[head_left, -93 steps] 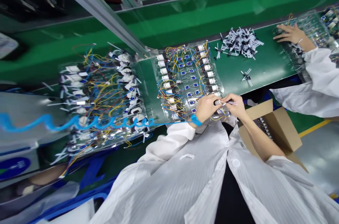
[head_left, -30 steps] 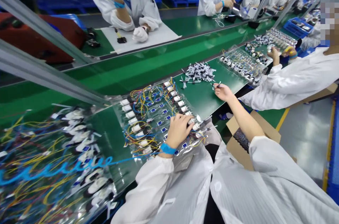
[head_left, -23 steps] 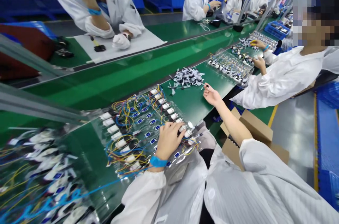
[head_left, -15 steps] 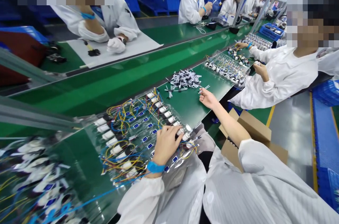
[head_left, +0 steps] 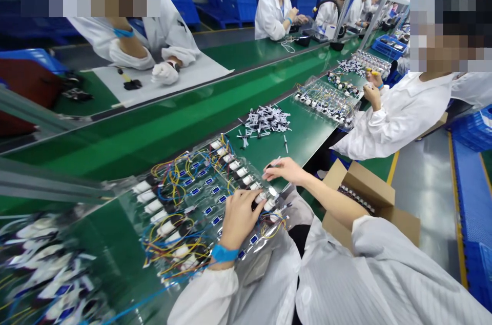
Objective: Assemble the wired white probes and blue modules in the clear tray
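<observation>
- Left hand [head_left: 239, 214], palm down, curls over a white part [head_left: 261, 197] in the clear tray [head_left: 202, 201] beneath it; I can't tell whether it grips.
- Right hand [head_left: 286, 168], forearm slanting in, pinches a slim piece [head_left: 275, 161] near the tray's edge.
- Beyond that hand, the green worktop [head_left: 307, 133] leaves room; a cardboard box [head_left: 371, 186] sits right, past the edge.

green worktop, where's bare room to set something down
The green worktop is bare between the pale pile and farther tray, save one loose piece. Another gap, crossed by blue cord, separates the wired tray from far-left parts. Crowded: the wired tray, around left hand and right hand.
</observation>
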The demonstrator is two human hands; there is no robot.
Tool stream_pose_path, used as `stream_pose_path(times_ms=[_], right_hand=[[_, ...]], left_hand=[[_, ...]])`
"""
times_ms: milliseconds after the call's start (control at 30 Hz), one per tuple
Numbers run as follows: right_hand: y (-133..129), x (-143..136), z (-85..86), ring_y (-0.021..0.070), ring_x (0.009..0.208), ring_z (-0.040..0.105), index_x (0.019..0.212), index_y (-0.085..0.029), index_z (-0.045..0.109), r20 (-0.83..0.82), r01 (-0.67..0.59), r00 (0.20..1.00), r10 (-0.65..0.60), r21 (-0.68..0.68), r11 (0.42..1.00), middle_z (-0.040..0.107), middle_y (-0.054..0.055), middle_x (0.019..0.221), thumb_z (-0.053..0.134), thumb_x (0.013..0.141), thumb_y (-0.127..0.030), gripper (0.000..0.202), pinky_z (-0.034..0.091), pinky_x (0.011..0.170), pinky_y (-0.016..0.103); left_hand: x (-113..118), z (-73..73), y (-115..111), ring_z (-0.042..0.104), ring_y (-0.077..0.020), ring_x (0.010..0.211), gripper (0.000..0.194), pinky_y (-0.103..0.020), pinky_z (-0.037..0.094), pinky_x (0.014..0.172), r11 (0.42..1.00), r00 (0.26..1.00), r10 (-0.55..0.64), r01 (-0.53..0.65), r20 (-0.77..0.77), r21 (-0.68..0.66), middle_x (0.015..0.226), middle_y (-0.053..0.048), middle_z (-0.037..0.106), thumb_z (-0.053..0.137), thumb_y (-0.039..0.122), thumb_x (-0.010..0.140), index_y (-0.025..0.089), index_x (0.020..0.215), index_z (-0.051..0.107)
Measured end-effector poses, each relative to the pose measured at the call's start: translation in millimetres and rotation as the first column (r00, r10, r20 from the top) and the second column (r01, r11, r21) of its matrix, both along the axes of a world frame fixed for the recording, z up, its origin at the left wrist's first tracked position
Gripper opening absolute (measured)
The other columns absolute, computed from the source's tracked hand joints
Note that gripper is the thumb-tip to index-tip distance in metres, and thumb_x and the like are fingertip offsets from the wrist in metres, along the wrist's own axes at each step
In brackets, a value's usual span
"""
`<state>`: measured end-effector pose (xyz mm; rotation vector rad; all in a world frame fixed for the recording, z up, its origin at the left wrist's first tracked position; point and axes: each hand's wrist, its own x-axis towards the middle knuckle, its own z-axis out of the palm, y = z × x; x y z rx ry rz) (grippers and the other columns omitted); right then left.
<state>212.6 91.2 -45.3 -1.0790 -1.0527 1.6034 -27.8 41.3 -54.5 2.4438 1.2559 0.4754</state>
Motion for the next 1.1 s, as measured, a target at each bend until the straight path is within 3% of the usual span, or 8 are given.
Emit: stream_pose_path(times_ms=[133,267,367,533,733,833,1000,1100], right_hand=[[-13,-10,0.6,0.0120,0.061,0.060,0.085,-0.018,0.082,0.110,-0.032,0.994,0.026,0.062,0.998,0.074,0.001,0.079,0.093,0.073,-0.056,0.042,0.049,0.060,0.026],[-15,-4,10.5,0.0148,0.075,0.067,0.083,-0.020,0.082,0.135,0.010,0.991,-0.025,0.108,0.994,0.079,0.004,0.093,0.094,0.073,-0.048,0.032,0.050,0.066,0.026],[-11,2,26.3,0.0120,0.059,0.059,0.090,-0.018,0.083,0.152,0.018,0.988,-0.032,0.090,0.996,0.072,0.000,0.071,0.093,0.076,-0.045,0.033,0.044,0.056,0.025],[4,0,46.6,0.0190,0.072,0.075,0.088,-0.016,0.076,0.080,-0.089,0.993,0.086,0.026,0.996,0.079,0.006,0.078,0.093,0.076,-0.046,0.036,0.061,0.072,0.031],[5,-9,29.0,0.0140,0.058,0.067,0.103,-0.021,0.073,0.158,-0.211,0.966,0.203,0.037,0.977,0.071,-0.003,0.069,0.091,0.079,-0.038,0.034,0.056,0.060,0.026],[-3,-5,15.8,0.0127,0.055,0.063,0.117,-0.024,0.072,0.171,-0.169,0.972,0.159,0.048,0.984,0.067,-0.006,0.068,0.090,0.079,-0.037,0.044,0.053,0.056,0.026],[-12,9,7.4,0.0231,0.083,0.080,0.119,-0.024,0.073,0.189,-0.079,0.979,0.081,-0.016,0.997,0.082,0.007,0.102,0.095,0.073,-0.041,0.054,0.064,0.071,0.033],[-9,14,15.6,0.0194,0.065,0.074,0.103,-0.021,0.076,0.231,-0.087,0.970,0.081,0.015,0.996,0.079,0.005,0.085,0.095,0.073,-0.046,0.044,0.061,0.062,0.032]], left_hand=[[-1,-1.0,0,0.060,-0.0340,0.114,0.032,-0.049,0.045,0.096,1.000,1.000,0.015,-0.014,0.018,-0.013,0.115,-0.011,0.077,0.059,0.045,0.104,0.025,0.124,0.074],[0,1.4,0,0.061,-0.0324,0.114,0.033,-0.048,0.044,0.098,0.999,0.999,0.026,-0.025,0.036,-0.031,0.117,-0.011,0.078,0.058,0.046,0.105,0.025,0.126,0.073],[1,5.3,-1,0.060,-0.0313,0.116,0.033,-0.047,0.043,0.099,0.999,0.998,0.025,-0.023,0.054,-0.046,0.119,-0.010,0.078,0.061,0.046,0.105,0.025,0.127,0.073],[4,6.6,0,0.061,-0.0288,0.112,0.035,-0.045,0.043,0.096,0.996,0.995,0.065,-0.060,0.075,-0.071,0.112,-0.011,0.077,0.067,0.046,0.103,0.023,0.128,0.074],[5,1.6,2,0.060,-0.0289,0.111,0.041,-0.045,0.044,0.095,0.995,0.992,0.093,-0.089,0.083,-0.052,0.111,-0.011,0.074,0.068,0.046,0.103,0.021,0.135,0.072],[6,3.0,1,0.060,-0.0284,0.111,0.042,-0.045,0.043,0.096,0.996,0.993,0.084,-0.080,0.088,-0.048,0.116,-0.010,0.075,0.070,0.044,0.102,0.022,0.137,0.071],[8,6.0,2,0.059,-0.0275,0.112,0.040,-0.045,0.041,0.096,0.994,0.992,0.081,-0.075,0.092,-0.074,0.115,-0.006,0.079,0.073,0.043,0.101,0.025,0.136,0.072],[8,7.0,4,0.059,-0.0273,0.113,0.039,-0.044,0.041,0.096,0.994,0.993,0.076,-0.069,0.091,-0.080,0.115,-0.006,0.079,0.071,0.045,0.102,0.024,0.135,0.073]])
